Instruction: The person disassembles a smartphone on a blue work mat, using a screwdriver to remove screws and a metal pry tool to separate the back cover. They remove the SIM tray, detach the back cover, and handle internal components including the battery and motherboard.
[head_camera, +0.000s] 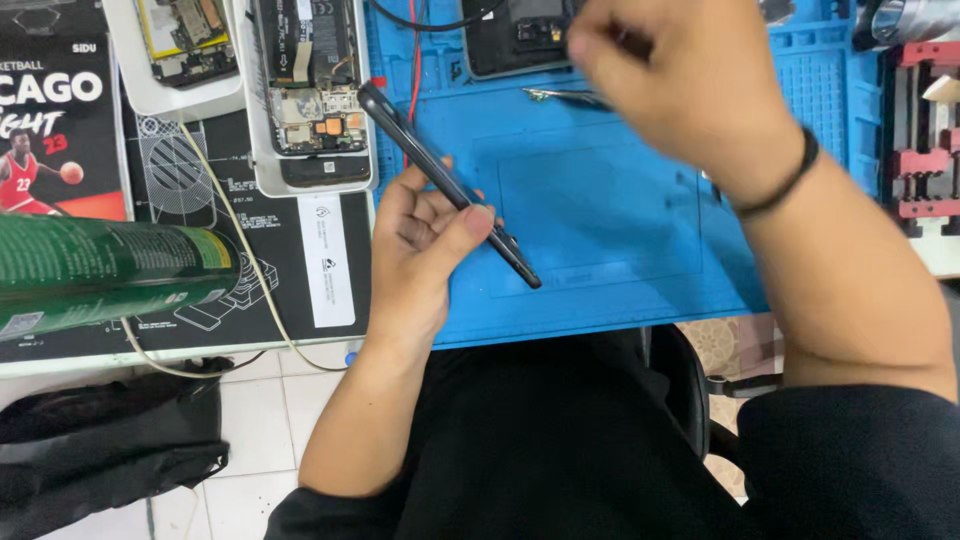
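Blue silicone repair mat with white trays of opened phones at its left edge. Left hand pinches a slim dark phone edge-on above the mat; right hand is blurred, grip unclear

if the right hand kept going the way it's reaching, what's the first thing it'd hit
Probably the opened dark phone at the top edge of the blue mat. The right hand is blurred and raised, so depth is unclear; it passes above the tweezers.
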